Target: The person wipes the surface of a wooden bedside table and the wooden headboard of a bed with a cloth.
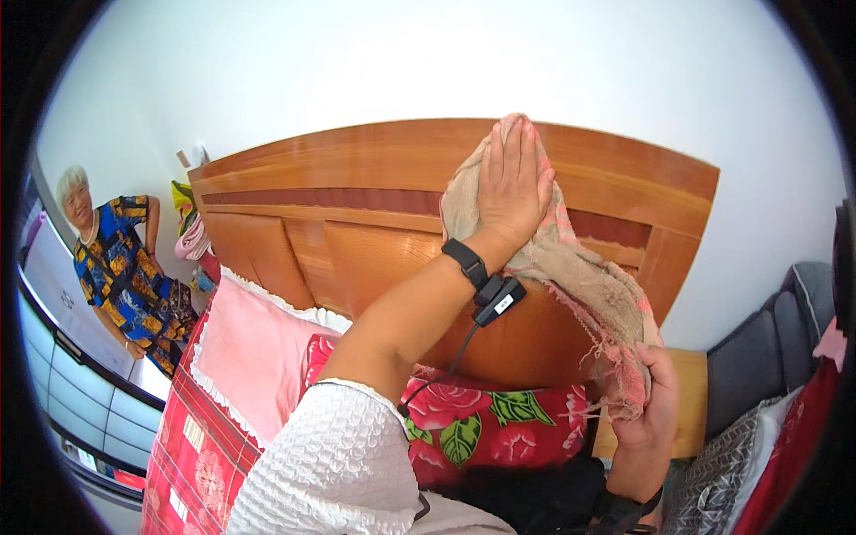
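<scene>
Presses frayed beige-and-pink cloth (pixel 584 272) against arched brown wooden headboard (pixel 374 160) with flat, outstretched left fingers (pixel 512 159), grips its end in curled right fingers (pixel 658 367)

The one view looks from the left side of the person's head through a wide fisheye lens. It faces forward and somewhat down across the bed (pixel 187 446) to the headboard (pixel 312 165) and the white wall (pixel 357 62) behind it. The white sleeve (pixel 321 455) sits close to the lens; the left hand (pixel 513 183) is farther out, in front of the headboard. Another person (pixel 134 259) stands well off, toward the left rim (pixel 27 36), which is dark and rounded.
</scene>
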Demonstrator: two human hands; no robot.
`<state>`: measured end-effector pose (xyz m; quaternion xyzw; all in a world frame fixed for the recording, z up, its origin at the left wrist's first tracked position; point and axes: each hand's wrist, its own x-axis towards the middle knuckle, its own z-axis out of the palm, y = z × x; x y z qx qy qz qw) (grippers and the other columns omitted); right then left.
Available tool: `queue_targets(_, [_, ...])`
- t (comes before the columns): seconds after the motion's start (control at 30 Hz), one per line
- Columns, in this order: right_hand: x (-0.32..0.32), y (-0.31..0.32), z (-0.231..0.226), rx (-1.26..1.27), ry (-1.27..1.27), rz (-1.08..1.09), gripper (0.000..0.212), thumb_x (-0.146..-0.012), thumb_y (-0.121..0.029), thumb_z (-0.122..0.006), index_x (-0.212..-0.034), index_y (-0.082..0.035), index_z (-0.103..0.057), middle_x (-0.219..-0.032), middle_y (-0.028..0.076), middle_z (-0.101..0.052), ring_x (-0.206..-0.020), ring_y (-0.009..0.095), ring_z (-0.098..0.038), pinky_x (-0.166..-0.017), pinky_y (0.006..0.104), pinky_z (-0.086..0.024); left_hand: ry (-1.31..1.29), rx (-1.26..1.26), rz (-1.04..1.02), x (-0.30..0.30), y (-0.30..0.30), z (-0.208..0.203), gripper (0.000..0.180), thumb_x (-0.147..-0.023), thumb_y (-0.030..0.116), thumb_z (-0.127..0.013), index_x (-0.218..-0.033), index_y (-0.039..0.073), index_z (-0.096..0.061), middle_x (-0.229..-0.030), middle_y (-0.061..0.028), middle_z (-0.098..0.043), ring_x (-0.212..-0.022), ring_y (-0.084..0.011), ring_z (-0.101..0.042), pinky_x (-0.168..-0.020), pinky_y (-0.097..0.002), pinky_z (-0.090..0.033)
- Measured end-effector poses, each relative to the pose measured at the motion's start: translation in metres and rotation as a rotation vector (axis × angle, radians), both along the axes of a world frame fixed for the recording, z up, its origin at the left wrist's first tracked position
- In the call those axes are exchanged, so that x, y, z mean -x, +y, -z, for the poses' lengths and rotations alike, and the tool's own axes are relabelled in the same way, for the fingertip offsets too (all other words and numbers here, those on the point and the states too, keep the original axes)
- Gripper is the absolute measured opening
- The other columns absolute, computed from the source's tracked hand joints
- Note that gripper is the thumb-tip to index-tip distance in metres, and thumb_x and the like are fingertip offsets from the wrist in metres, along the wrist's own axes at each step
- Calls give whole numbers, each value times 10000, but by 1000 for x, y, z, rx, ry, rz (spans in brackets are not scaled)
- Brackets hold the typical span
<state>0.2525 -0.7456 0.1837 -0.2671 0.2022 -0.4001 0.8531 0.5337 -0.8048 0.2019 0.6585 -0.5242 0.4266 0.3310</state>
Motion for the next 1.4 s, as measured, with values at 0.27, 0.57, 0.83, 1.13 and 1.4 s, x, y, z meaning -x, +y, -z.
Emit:
queue_targets(0.27, [30,-10,1,-88,-170,135,489,-829,-32,-434,-1306,27,-345,-1070,172,-589,-792,222,-649,-611,294,-567,-244,-114,61,53,-42,0,627,-823,296,-536,-1324,-28,-342,-1386,-166,-317,-1312,-340,-242,-1087,-412,-192])
queue_targets(0.57, [77,-22,4,-205,-240,199,426,-827,-71,-465,-1244,3,-419,-1008,141,-614,-669,166,-656,-467,242,-556,-414,-169,265,134,-98,-14,584,-838,308,-536,-1339,57,-373,-1383,-85,-359,-1313,-287,-272,-1063,-379,-240])
queue_targets(0.83, [89,-22,9,-248,-247,317,386,-832,-62,-472,-1206,26,-434,-934,143,-634,-676,190,-656,-493,247,-563,-586,-168,635,152,-130,-11,421,-705,80,-556,-1126,87,-557,-1218,-44,-519,-1162,-232,-453,-987,-355,-361])
queue_targets(1.13, [115,11,11,-250,-158,411,255,-822,-86,-498,-1042,42,-512,-863,143,-639,-615,166,-636,-439,239,-534,-200,-777,997,181,-88,65,281,-756,98,-561,-1027,44,-610,-1004,-76,-625,-970,-228,-580,-910,-297,-423])
queue_targets(1.4, [151,32,18,-98,-165,606,324,-807,-108,-509,-1095,39,-530,-1004,141,-625,-856,227,-628,-743,315,-524,1548,-603,1553,229,-3,32,281,-944,142,-441,-1143,-34,-535,-1017,-92,-612,-907,-150,-588,-802,-266,-479])
